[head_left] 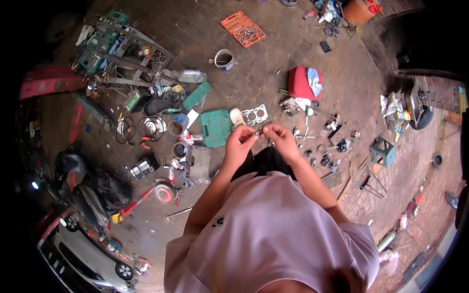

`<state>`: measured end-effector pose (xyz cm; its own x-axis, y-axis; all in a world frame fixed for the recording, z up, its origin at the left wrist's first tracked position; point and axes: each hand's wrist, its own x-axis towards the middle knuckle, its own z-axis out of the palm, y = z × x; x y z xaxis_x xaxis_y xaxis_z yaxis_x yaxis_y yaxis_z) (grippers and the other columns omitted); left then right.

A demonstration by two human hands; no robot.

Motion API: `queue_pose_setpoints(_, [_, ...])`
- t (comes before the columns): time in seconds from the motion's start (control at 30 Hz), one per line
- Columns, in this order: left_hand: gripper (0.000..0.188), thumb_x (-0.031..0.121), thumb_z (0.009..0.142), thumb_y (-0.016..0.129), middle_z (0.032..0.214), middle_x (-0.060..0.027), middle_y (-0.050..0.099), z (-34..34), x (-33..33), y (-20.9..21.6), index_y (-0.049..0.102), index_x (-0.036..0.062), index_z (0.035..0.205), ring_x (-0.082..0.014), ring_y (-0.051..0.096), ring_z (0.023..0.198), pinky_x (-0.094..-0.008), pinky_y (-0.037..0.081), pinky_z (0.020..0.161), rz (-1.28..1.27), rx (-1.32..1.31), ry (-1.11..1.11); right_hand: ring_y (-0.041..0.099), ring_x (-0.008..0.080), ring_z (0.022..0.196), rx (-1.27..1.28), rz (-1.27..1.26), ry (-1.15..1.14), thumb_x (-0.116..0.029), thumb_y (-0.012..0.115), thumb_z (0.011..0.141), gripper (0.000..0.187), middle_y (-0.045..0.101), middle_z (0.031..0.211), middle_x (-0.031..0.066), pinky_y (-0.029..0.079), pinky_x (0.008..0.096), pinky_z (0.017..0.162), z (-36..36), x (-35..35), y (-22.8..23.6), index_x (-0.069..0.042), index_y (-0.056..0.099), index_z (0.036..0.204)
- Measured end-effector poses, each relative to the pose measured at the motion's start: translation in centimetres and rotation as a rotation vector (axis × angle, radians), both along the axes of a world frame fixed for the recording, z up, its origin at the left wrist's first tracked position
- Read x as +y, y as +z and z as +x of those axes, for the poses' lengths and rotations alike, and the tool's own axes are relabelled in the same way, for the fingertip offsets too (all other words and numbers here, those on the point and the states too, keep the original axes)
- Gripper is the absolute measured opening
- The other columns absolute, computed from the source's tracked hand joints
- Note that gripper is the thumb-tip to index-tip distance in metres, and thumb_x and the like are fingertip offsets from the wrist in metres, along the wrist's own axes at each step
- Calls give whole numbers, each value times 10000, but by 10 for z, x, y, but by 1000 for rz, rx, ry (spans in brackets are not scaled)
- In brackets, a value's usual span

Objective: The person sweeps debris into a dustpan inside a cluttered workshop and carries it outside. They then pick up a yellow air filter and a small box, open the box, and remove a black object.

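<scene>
My left hand [240, 145] is raised in front of my body, thumb and fingertips pinched on a small metal part [256, 133] whose exact kind is too small to tell. Close beside it, my right hand [280, 138] is closed too, its fingertips pressed together almost touching the left ones. Whatever they grip is too small to make out. Just beyond the hands lie a cylinder head gasket [256, 115] with round holes and a beige clog-style shoe [237, 117]. A green plastic tool case [216, 128] rests on the ground to the left of them.
A red stool-like box [299, 84] stands ahead right, with loose engine parts [326, 158] scattered nearer. An orange socket set [243, 30] and a round tin [224, 59] lie farther off. At left are a metal frame [146, 49], a battery [142, 168] and a motorcycle [90, 188].
</scene>
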<state>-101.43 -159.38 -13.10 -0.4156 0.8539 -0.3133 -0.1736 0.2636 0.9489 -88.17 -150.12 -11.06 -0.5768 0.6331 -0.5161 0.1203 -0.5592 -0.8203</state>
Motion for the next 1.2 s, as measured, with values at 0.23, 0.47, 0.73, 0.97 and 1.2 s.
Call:
queue_pose_setpoints(0.23, [180, -38, 738, 651, 795, -8, 555, -85, 76, 34, 542, 13, 872, -63, 521, 684, -201, 431, 638, 165, 3, 151, 549, 103, 876, 87, 52, 21, -170, 492, 917, 242, 621, 863, 30, 394, 246, 855, -89, 79, 36, 20, 597, 1024])
queue_pose_setpoints(0.47, [205, -58, 727, 645, 799, -15, 529, -135, 119, 36, 533, 18, 880, -86, 514, 737, -217, 429, 681, 142, 250, 185, 543, 67, 775, 109, 26, 125, -109, 576, 866, 125, 612, 822, 15, 429, 222, 741, -159, 137, 31, -1, 594, 927])
queue_pose_setpoints(0.73, [178, 21, 750, 649, 825, -52, 583, -190, 186, 16, 562, 16, 905, -117, 546, 721, -241, 442, 640, -99, 239, 338, 540, 69, 764, 136, 56, 275, -75, 567, 863, 80, 598, 813, 15, 442, 226, 710, -234, 206, -27, 5, 574, 871])
queue_pose_setpoints(0.97, [172, 93, 817, 613, 866, -51, 582, -223, 244, -49, 565, 4, 956, -117, 554, 773, -258, 450, 729, -316, 177, 276, 583, 110, 685, 58, 200, 322, -78, 617, 801, 104, 613, 715, 82, 463, 263, 643, -271, 294, -67, 22, 587, 810])
queue_pose_setpoints(1.2, [137, 89, 826, 576, 781, -29, 572, -224, 277, -153, 561, 3, 932, -98, 534, 704, -221, 439, 668, -576, -258, 352, 604, 119, 748, -151, -32, 48, -38, 582, 801, 72, 623, 764, 72, 475, 250, 699, -253, 354, -251, 5, 603, 854])
